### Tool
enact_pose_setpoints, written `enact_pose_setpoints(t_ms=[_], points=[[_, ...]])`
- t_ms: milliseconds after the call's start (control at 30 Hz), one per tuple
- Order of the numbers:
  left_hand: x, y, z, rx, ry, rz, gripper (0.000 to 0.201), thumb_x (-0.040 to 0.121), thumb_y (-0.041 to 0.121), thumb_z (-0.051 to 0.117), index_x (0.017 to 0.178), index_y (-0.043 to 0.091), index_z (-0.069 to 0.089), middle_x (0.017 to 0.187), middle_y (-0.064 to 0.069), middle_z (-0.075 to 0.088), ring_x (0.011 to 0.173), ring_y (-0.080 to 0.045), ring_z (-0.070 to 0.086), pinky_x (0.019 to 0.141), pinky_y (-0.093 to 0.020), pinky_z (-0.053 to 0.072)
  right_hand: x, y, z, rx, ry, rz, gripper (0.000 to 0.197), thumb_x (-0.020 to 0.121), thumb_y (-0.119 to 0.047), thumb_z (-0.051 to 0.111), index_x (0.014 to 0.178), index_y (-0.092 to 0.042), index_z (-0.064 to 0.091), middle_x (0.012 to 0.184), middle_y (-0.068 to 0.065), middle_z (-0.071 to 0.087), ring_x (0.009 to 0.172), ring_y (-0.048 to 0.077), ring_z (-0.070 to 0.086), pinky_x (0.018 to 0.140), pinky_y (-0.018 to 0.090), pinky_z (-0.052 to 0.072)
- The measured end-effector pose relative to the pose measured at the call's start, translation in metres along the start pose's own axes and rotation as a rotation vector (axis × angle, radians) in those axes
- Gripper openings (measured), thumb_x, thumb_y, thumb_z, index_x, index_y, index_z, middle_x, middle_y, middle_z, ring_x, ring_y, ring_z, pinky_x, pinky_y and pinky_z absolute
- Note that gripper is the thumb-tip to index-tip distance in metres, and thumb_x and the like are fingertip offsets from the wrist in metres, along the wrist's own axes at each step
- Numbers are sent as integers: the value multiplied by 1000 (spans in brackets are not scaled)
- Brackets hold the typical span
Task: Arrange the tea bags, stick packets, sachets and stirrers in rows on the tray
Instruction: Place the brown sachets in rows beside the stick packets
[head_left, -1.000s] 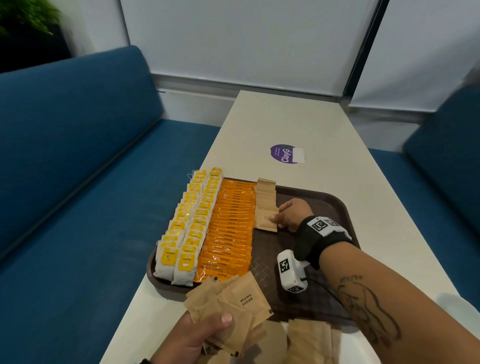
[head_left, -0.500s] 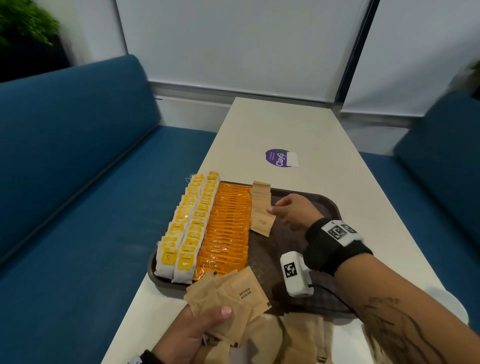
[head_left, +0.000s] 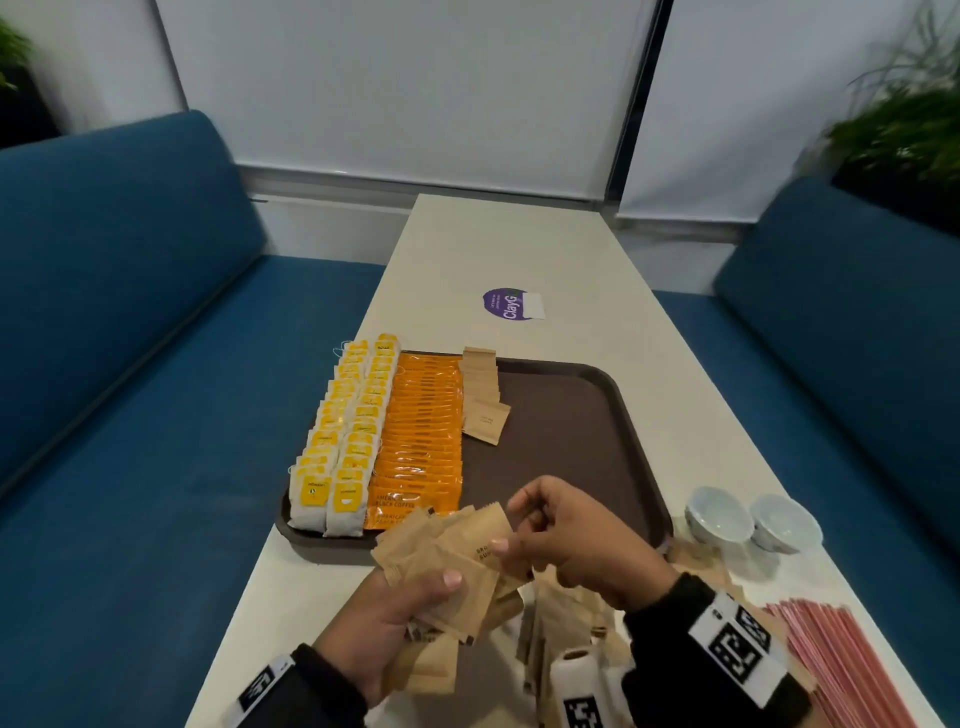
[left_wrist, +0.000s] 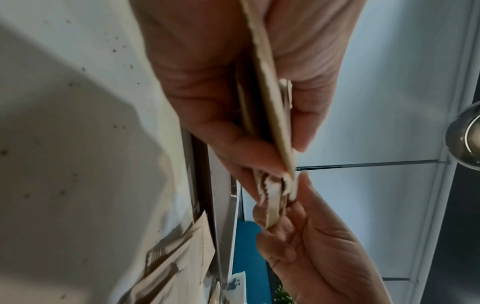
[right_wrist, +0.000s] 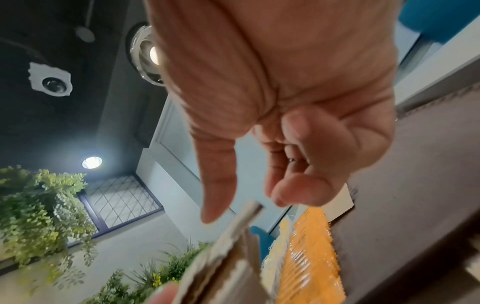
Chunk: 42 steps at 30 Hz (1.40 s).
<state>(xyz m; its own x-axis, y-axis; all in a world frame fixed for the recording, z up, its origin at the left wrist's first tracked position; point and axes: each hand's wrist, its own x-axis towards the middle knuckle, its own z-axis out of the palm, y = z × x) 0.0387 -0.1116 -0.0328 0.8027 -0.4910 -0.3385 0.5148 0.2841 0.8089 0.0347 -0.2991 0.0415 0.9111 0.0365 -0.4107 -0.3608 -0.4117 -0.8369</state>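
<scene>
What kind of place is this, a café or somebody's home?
Probably a café or an office lounge, not a home: blue booth benches flank a long white table, and a brown serving tray holds rows of tea bags and coffee stick packets.

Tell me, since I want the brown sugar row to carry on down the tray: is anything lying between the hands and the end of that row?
Nothing visible. The tray floor is bare from the last brown sugar sachet to the fanned sachets gripped by the left hand and touched by the right hand.
</scene>
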Motion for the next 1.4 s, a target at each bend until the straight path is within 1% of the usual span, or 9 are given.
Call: enact_pose_setpoints(t_ms=[200, 433, 600, 667, 767, 900, 1033, 1167, 1400], points=[[-11, 8, -3, 7, -51, -18, 53, 63, 8, 67, 115, 10, 59, 104, -19, 70, 84, -30, 70, 59, -36, 56, -6, 3, 5, 53, 23, -17, 16, 80, -14, 73, 88, -8, 62, 64, 0, 60, 49, 6, 47, 45, 21, 34], [-14, 14, -10, 9, 74, -25, 48, 63, 14, 84, 106, 13, 61, 89, -13, 74, 89, -33, 66, 70, -40, 52, 30, -7, -29, 278, 182, 59, 9, 89, -14, 63, 81, -10, 61, 71, 5, 61, 46, 5, 49, 38, 14, 37], [-13, 13, -16, 33, 125, -51, 87, 30, 32, 90, 111, 17, 59, 98, -11, 73, 102, -34, 62, 79, -43, 50, 111, -4, -42, 324, 255, 155, 18, 89, -3, 61, 74, -9, 53, 62, 7, 52, 38, 8, 40, 31, 16, 27], [-11, 13, -19, 52, 141, -22, 97, 21, 39, 93, 110, 16, 60, 101, -11, 73, 99, -31, 65, 79, -41, 51, 139, -4, -41, 278, 250, 216, 14, 87, -4, 64, 80, -10, 54, 61, 5, 53, 44, 11, 41, 34, 18, 27], [-14, 13, -23, 14, 162, 24, 74, 44, 32, 93, 107, 13, 60, 94, -9, 74, 84, -25, 71, 72, -36, 50, 165, -8, -35, 182, 255, 279, 12, 87, -6, 65, 86, -8, 54, 67, 6, 56, 52, 12, 46, 39, 20, 31], [-13, 8, -35, -19, 178, 24, 105, 8, 35, 94, 105, 14, 62, 95, -12, 74, 94, -32, 66, 77, -42, 49, 181, -12, -27, 32, 246, 383, 20, 88, -13, 65, 102, -4, 54, 64, 5, 55, 52, 10, 47, 52, 21, 38], [-9, 5, -38, -6, 172, -6, 109, 8, 37, 94, 109, 16, 60, 95, -12, 74, 96, -33, 65, 78, -43, 49, 195, -11, -25, -72, 260, 412, 34, 90, -20, 64, 116, -2, 54, 64, 2, 57, 58, 9, 51, 90, 24, 48], [-7, 2, -36, -5, 143, -4, 104, 13, 32, 93, 109, 13, 60, 96, -12, 74, 87, -28, 70, 74, -39, 50, 197, -11, -34, -140, 215, 377, 19, 87, -12, 64, 73, -11, 51, 68, 2, 57, 58, 10, 53, 64, 20, 48], [-6, 4, -33, 28, 120, -4, 98, 19, 31, 90, 110, 14, 57, 85, -5, 75, 74, -18, 72, 53, -24, 55, 206, -21, -31, -262, 200, 413, 15, 93, -22, 58, 96, -7, 59, 70, -3, 62, 59, 5, 52, 86, 20, 46]])
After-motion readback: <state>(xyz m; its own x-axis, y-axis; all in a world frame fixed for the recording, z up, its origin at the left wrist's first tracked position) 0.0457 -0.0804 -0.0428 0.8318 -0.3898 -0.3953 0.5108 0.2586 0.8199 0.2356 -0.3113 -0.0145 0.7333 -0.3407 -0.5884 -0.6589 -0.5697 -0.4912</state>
